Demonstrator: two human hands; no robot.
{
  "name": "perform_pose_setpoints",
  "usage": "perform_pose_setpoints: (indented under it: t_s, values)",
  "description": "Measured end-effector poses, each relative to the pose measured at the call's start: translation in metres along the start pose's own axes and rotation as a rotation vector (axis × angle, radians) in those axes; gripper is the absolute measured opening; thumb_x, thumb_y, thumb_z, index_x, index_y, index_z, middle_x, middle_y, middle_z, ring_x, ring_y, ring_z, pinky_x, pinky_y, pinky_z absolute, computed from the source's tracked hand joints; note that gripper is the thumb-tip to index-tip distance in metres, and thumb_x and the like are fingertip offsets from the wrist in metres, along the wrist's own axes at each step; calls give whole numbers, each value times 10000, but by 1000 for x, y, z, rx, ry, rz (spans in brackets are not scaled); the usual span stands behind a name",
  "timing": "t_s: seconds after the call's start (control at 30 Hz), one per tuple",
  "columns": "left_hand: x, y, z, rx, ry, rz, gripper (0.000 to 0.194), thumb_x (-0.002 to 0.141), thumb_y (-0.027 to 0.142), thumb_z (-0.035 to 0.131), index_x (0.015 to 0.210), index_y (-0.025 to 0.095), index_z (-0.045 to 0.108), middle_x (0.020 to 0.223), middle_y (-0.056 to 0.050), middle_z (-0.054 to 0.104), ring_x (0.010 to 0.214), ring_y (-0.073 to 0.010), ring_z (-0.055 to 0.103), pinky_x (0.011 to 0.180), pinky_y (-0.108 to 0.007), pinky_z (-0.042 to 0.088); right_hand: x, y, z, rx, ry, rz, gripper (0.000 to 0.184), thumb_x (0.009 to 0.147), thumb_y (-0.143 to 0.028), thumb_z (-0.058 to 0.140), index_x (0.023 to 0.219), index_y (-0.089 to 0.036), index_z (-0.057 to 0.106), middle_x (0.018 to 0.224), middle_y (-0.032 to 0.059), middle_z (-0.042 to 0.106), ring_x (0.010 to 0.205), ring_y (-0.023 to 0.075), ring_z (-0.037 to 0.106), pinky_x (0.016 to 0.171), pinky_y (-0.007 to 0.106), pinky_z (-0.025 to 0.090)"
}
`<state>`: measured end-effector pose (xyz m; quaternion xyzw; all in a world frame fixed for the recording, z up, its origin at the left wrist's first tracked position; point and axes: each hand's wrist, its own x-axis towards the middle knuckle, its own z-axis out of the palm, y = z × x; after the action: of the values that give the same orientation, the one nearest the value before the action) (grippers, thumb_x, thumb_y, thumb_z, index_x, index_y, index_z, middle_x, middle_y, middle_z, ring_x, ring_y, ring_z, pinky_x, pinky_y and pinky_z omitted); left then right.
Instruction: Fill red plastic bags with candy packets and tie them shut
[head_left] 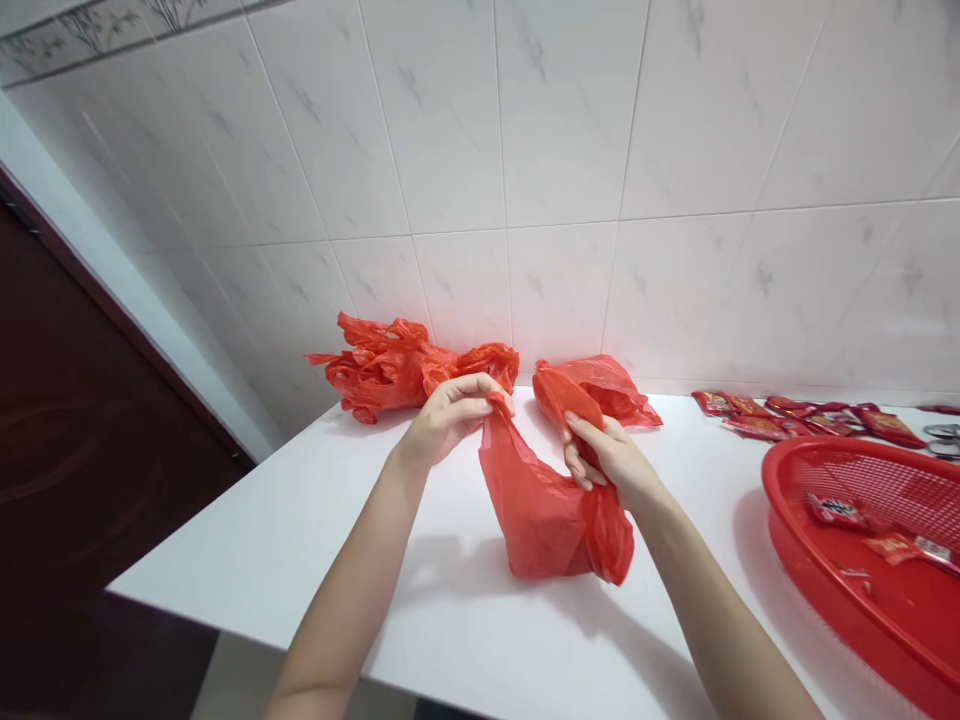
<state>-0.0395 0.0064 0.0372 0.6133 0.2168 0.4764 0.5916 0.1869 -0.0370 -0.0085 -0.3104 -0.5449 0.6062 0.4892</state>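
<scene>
A thin red plastic bag (544, 515) hangs between my two hands above the white table, its lower end close to the surface. My left hand (457, 415) pinches one upper corner of the bag between thumb and fingers. Gathered plastic on the bag's other side is wrapped in the fingers of my right hand (604, 455). Whether anything lies inside the bag I cannot tell. Just behind my right hand, another red plastic bag (611, 385) rests by the wall. Crumpled red plastic bags (382, 370) are heaped behind my left hand.
At the right stands a red plastic basket (799, 540) holding a few small snack packets (836, 512). Several red packets (810, 418) lie behind it, near metal scissor handles (943, 432). A tiled wall (555, 150) borders the white table (300, 530); a dark door (82, 400) is at left.
</scene>
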Motion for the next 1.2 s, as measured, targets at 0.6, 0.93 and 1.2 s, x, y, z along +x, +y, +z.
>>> perform_pose_setpoints:
  t_s: [0.6, 0.93, 1.2]
  values:
    - [21, -10, 48, 975, -321, 285, 206, 993, 317, 471, 965, 197, 635, 889, -23, 690, 793, -157, 629, 752, -281, 469, -3, 5, 8, -338, -87, 64, 285, 873, -323, 514, 618, -206, 466, 482, -37, 488, 465, 99, 431, 448, 224, 332]
    - [24, -48, 39, 761, -27, -31, 111, 800, 297, 634, 807, 185, 637, 565, 67, 493, 534, -104, 439, 534, -232, 335, -4, -3, -6, -571, -116, -14, 249, 754, -285, 670, 648, -195, 463, 625, -62, 365, 582, 98, 334, 524, 244, 269]
    - [17, -63, 35, 451, -155, -336, 658, 775, 761, 586, 552, 143, 628, 505, 0, 533, 494, -105, 448, 503, -257, 325, 0, 3, -14, -750, 28, -237, 108, 660, -155, 466, 702, -183, 562, 657, -27, 493, 634, 134, 410, 593, 278, 323]
